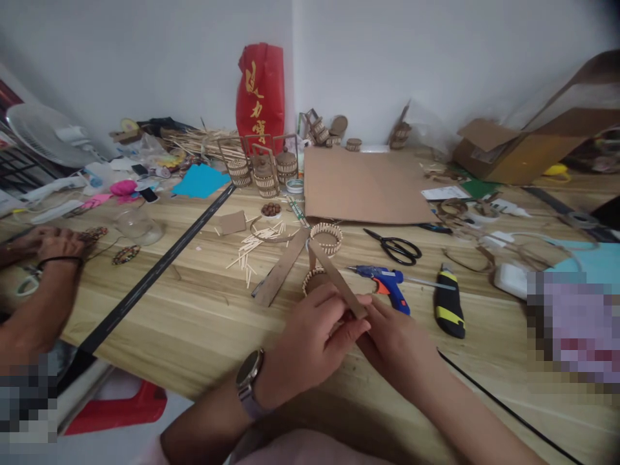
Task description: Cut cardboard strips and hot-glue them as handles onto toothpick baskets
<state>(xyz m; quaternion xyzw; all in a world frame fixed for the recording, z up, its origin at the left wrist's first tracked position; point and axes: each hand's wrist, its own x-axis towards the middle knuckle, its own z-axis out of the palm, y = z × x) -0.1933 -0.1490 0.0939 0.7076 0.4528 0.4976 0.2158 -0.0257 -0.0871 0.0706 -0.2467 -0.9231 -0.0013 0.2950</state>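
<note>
My left hand (pixel 322 332), with a watch on its wrist, is closed on a narrow brown cardboard strip (pixel 336 274). My right hand (pixel 394 339) meets it at the strip's near end, fingers closed on the same piece. Just beyond my fingers lies a ring of short sticks (pixel 312 281), partly hidden by the left hand. A second stick ring (pixel 326 239) sits farther back. Left of the strip, a wider cardboard piece (pixel 281 268) rests on the table. Loose pale sticks (pixel 256 242) are scattered past it.
A blue glue gun (pixel 387 278), black scissors (pixel 397 247) and a utility knife (pixel 449 302) lie to the right. Behind are a large cardboard sheet (pixel 363 184), small stick baskets (pixel 265 175) and a red bag (pixel 261 97). Another person's hands (pixel 58 248) work at far left.
</note>
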